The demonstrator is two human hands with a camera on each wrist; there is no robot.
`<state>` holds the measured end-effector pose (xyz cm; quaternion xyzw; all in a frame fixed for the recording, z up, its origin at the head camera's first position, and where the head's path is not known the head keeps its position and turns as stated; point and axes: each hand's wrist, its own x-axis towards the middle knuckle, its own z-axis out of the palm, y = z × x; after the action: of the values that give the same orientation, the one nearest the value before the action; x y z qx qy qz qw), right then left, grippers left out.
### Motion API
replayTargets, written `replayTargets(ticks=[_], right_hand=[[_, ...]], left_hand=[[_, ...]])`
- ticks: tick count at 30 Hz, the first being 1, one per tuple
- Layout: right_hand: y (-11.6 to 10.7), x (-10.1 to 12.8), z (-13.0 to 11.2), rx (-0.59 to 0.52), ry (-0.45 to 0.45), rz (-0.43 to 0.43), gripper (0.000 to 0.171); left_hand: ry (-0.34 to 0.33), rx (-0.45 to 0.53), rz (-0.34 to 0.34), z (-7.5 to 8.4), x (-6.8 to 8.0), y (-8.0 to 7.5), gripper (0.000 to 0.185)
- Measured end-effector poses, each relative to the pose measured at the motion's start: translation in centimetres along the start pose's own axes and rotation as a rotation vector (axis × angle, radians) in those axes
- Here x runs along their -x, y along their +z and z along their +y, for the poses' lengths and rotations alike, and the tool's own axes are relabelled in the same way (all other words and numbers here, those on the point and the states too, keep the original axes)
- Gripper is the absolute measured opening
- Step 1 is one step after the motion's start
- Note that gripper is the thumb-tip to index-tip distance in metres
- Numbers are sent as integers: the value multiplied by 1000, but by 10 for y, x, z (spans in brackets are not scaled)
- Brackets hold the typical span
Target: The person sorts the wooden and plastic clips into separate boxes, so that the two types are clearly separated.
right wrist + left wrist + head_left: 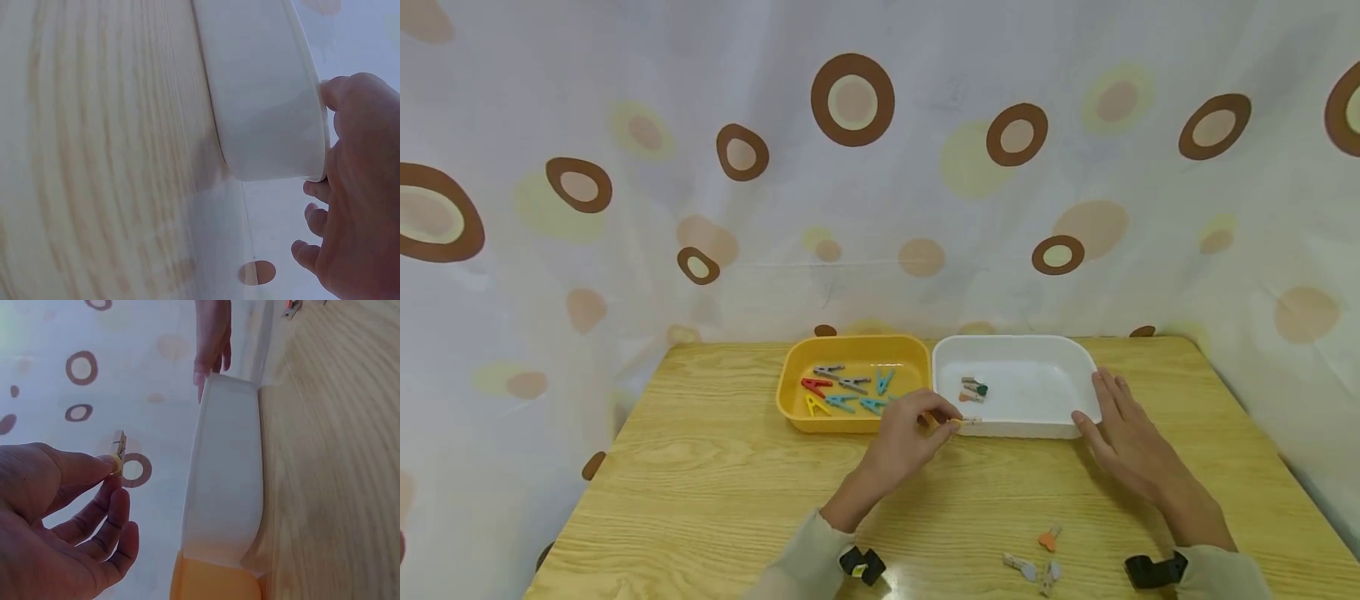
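Observation:
My left hand (904, 442) pinches a small wooden clothespin (119, 450) with a yellow ornament between thumb and index finger, over the front left rim of the white tray (1030, 429). Its other fingers are loosely bent. My right hand (1131, 446) rests at that tray's front right corner, thumb on the rim and fingers extended along the right side. Inside the white tray lie several small wooden clothespins (973, 389), one with a dark green ornament. On the table in front are a clothespin with an orange heart (1048, 542) and two with pale ornaments (1021, 567).
A yellow tray (786, 400) touches the white one on its left and holds several plastic clothespins (853, 384) in red, yellow, blue and grey. Both trays stand toward the back of the wooden table (715, 492), before a patterned curtain (880, 208).

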<state>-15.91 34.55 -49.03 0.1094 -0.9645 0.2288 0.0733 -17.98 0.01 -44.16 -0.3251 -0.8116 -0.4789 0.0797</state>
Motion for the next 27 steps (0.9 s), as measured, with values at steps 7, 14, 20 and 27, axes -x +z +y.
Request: replayTargets(ticks=[7, 14, 20, 27], right_hand=[[1, 0, -1, -15, -7, 15, 76], [0, 0, -1, -12, 0, 14, 76], [1, -1, 1, -17, 1, 9, 76], [1, 1, 0, -30, 2, 6, 76]], left_hand=[[-2, -22, 48, -8, -23, 2, 3], [-60, -59, 24, -13, -40, 10, 5], [-77, -60, 13, -19, -55, 15, 5], [-89, -79, -12, -27, -71, 19, 6]])
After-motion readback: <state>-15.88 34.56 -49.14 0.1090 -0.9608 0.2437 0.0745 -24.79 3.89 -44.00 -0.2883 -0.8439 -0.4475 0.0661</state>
